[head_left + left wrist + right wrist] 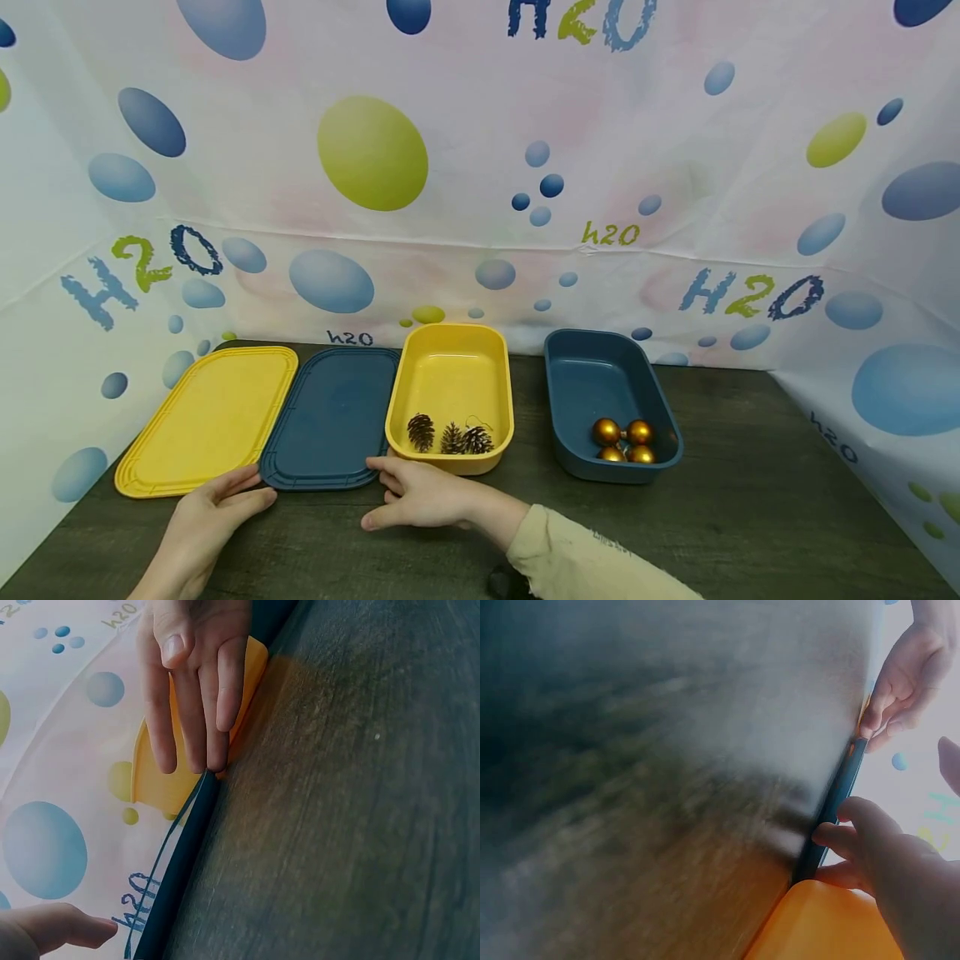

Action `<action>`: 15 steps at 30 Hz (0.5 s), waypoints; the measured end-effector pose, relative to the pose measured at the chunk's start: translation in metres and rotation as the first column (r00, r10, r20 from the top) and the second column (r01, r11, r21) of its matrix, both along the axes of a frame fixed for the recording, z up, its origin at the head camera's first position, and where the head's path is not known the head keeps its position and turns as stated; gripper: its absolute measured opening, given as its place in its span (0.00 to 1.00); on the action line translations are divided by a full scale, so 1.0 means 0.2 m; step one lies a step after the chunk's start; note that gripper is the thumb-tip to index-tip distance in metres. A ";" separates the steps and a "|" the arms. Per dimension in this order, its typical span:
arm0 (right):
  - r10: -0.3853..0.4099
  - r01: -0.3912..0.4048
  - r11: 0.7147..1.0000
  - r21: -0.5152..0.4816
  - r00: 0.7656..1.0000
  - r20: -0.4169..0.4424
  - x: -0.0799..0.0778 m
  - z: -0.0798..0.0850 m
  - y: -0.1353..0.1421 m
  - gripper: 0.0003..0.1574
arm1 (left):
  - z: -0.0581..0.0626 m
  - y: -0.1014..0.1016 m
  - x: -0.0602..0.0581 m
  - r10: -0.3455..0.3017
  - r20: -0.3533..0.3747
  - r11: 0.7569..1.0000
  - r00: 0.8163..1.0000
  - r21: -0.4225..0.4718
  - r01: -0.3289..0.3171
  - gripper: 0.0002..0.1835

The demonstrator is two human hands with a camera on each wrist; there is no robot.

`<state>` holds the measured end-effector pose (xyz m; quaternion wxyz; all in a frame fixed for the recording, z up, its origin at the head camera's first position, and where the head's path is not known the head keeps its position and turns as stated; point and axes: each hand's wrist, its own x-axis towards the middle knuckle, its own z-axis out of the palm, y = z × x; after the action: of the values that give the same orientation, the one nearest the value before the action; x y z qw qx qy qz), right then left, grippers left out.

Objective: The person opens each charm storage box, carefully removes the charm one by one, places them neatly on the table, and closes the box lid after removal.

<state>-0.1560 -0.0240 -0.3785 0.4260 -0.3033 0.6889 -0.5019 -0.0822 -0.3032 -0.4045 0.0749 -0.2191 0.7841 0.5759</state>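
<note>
A blue lid [333, 417] lies between a yellow lid [213, 417] and a yellow container [450, 375]. At the blue lid's near left corner is my left hand [213, 512], its fingertips touching the edge with fingers mostly straight. My right hand [420, 493] touches the near right corner with extended fingers, its thumb held apart. In the right wrist view both hands meet the thin edge of the blue lid [838, 791]. Several pine cones [452, 438] sit at the near end of the yellow container.
Right of the yellow container stands a blue container [600, 371] with several shiny gold balls [639, 432] at its near end. Everything rests on a dark wooden table [742, 500]. A white curtain [480, 150] with coloured dots hangs behind and along both sides.
</note>
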 end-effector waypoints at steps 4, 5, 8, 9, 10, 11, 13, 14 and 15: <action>-0.001 0.001 1.000 -0.016 1.000 0.020 0.00 0.00 0.01 0.43 | 0.01 0.01 0.00 -0.005 0.009 1.000 1.000 -0.003 0.005 0.49; 0.000 0.001 1.000 -0.023 1.000 0.026 0.00 0.00 0.01 0.43 | 0.01 0.01 0.00 -0.010 0.012 1.000 1.000 -0.008 0.010 0.49; 0.010 -0.009 0.999 -0.050 0.999 0.031 0.00 0.00 0.02 0.43 | 0.03 0.02 -0.01 -0.029 0.005 0.999 1.000 -0.035 0.029 0.48; 0.016 -0.015 0.998 -0.060 1.000 0.024 0.00 0.00 0.03 0.42 | 0.04 0.02 -0.01 -0.034 -0.003 0.998 0.999 -0.050 0.034 0.48; 0.024 -0.023 0.997 -0.068 1.000 0.014 0.00 0.01 0.03 0.41 | 0.04 0.03 -0.01 -0.037 -0.015 0.997 0.999 -0.070 0.036 0.47; 0.032 -0.032 0.997 -0.077 0.999 -0.004 0.00 0.01 0.04 0.41 | 0.05 0.03 -0.01 -0.040 -0.029 0.995 0.999 -0.093 0.037 0.46; 0.042 -0.047 0.995 -0.085 0.997 -0.059 0.01 0.03 0.05 0.38 | 0.07 0.04 -0.01 -0.043 -0.063 0.988 0.997 -0.151 0.033 0.44; 0.045 -0.053 0.995 -0.087 0.995 -0.092 0.02 0.04 0.06 0.36 | 0.08 0.05 -0.01 -0.049 -0.087 0.985 0.995 -0.169 0.034 0.43; 0.045 -0.057 0.994 -0.095 0.992 -0.120 0.02 0.05 0.06 0.34 | 0.09 0.07 -0.01 -0.054 -0.113 0.981 0.992 -0.189 0.032 0.43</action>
<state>-0.1522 -0.0111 -0.3689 0.3817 -0.3706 0.6793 -0.5054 -0.0848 -0.2900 -0.3865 0.0201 -0.1738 0.8424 0.5097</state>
